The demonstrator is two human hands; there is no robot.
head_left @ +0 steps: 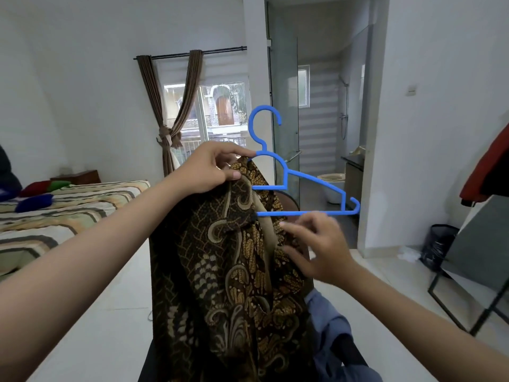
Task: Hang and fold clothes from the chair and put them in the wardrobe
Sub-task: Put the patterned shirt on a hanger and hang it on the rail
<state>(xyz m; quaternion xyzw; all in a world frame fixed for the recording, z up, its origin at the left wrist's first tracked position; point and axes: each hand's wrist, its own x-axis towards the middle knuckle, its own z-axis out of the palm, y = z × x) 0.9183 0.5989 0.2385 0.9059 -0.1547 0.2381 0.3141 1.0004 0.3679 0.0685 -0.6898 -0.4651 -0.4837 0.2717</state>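
Both arms reach forward: left hand [213, 168] at frame center pinches with curled fingers; right hand [319, 248], lower right, spreads loosely bent fingers.

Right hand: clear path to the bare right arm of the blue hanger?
Probably yes. The right hand hovers open just below the blue hanger, nothing between them; the batik shirt covers only its left side, pinched by the left hand.

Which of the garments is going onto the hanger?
The brown patterned shirt, pinched with the blue hanger by the left hand; the blue garment lies below, untouched.
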